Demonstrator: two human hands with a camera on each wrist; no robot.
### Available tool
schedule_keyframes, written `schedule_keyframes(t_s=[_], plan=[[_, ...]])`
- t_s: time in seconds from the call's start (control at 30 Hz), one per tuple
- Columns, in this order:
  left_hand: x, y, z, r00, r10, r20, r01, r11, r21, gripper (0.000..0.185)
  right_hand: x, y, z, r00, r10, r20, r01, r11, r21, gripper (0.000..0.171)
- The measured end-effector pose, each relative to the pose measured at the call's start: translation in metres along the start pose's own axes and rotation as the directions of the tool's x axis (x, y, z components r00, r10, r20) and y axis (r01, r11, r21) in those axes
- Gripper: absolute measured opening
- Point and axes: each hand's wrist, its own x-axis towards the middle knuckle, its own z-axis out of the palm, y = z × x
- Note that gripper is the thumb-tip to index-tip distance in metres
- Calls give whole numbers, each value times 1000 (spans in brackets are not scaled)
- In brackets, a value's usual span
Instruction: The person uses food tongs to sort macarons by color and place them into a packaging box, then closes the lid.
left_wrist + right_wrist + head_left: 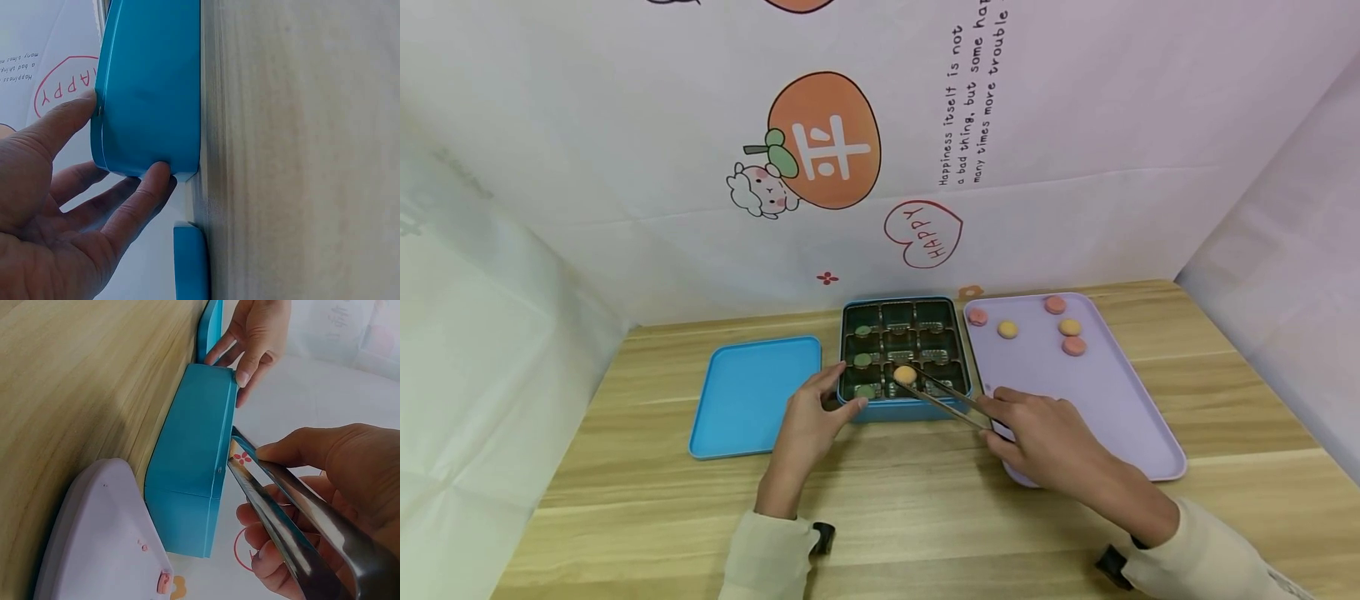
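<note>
L hand [808, 421] relaxed, fingers steadying blue tin [904, 408]. R hand [1045, 437] grips tongs [943, 396] pinching 1 orange macaron [905, 374]. Tray [1097, 400] at 3 o'clock: 5 macarons; tin: 3 green.

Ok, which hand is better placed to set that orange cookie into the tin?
Right. The right hand holds the tongs with the orange cookie over the blue tin; the left hand only steadies the tin's corner.

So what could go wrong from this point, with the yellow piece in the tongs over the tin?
The yellow macaron sits only at the tips of the tongs gripped by the right hand; a loose pinch might drop it outside its compartment. The left hand only steadies a corner of the blue tin, so a push from the tongs could slide it toward the purple tray.
</note>
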Motion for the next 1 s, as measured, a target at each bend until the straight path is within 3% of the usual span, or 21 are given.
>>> schedule_keyframes(t_s=[1.0], plan=[[-1,1,0,1000,2,3,-2,1000,10,70,-3,1,-3,1000,11,23,-11,1000,-8,33]])
